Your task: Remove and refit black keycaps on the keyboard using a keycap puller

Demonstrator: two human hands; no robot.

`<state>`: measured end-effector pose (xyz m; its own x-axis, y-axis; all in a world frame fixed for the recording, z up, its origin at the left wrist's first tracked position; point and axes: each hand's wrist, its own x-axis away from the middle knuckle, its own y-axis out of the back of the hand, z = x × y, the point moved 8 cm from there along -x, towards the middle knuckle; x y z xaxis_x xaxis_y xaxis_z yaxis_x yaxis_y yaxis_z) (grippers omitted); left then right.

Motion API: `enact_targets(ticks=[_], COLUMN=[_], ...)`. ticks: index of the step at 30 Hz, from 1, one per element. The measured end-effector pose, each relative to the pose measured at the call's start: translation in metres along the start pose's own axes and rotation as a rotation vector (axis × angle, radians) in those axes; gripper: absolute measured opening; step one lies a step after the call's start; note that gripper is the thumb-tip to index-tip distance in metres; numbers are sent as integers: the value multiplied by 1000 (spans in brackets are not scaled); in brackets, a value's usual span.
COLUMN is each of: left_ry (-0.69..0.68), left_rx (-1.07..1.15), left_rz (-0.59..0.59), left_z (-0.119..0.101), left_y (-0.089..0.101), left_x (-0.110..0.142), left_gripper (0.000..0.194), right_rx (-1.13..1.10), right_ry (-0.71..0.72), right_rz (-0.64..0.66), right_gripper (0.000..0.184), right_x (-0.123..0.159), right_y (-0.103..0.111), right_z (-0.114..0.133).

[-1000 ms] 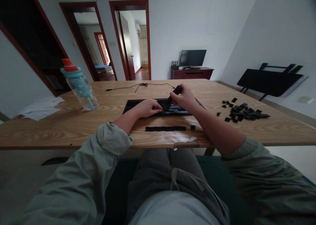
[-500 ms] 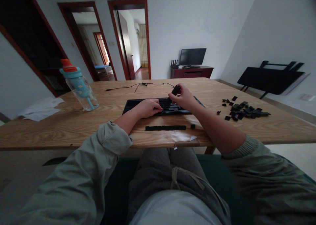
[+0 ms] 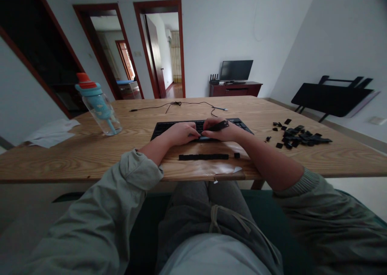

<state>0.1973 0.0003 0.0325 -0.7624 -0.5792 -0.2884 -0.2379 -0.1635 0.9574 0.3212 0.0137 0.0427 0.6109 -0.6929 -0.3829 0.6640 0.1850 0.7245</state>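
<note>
A black keyboard (image 3: 161, 127) lies on the wooden table in front of me. My left hand (image 3: 184, 133) rests on its near middle part, thumb and fingers pinched together; what they hold, if anything, is hidden. Right beside it, my right hand (image 3: 219, 134) is closed around a dark-handled tool (image 3: 223, 125), which lies tilted across the hand with its end pointing right. The tool's tip is hidden. My two hands' fingertips meet low over the keyboard. Nearer to me lies a straight row of black keycaps (image 3: 203, 157), with a single keycap (image 3: 237, 155) just right of it.
A loose pile of black keycaps (image 3: 299, 137) is spread at the right. A clear bottle (image 3: 102, 113) with a red and blue top stands at the left, by white tissues (image 3: 53, 133). Behind the keyboard runs a thin black cable (image 3: 193, 102).
My right hand has come down from above the keyboard to beside the left fingertips. The tool in it has tipped from upright to nearly lying. My left hand has hardly moved.
</note>
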Motion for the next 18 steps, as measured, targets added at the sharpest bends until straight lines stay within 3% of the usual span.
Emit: enact_targets(ticks=[5,8,11,14,18], left_ry=[14,95,173,162,134], left_rx=[124,193,217,229,226], left_rz=[-19,-41,-65,-73,-70], left_z=[10,21,30,30,29], left_y=[0,3,5,2,-3], left_x=[1,3,5,3,-1], left_gripper=[23,23,26,27,23], right_rx=[12,-28,0,61,138], right_ry=[-71,-55,-139,-190,-142], right_rz=[54,97,100,105,91], right_gripper=[19,17,14,12,6], right_x=[-3,-2,-3,-10,-26], right_y=[-9,-10,-3,2,-3], right_z=[-17,-10,-6,-3,0])
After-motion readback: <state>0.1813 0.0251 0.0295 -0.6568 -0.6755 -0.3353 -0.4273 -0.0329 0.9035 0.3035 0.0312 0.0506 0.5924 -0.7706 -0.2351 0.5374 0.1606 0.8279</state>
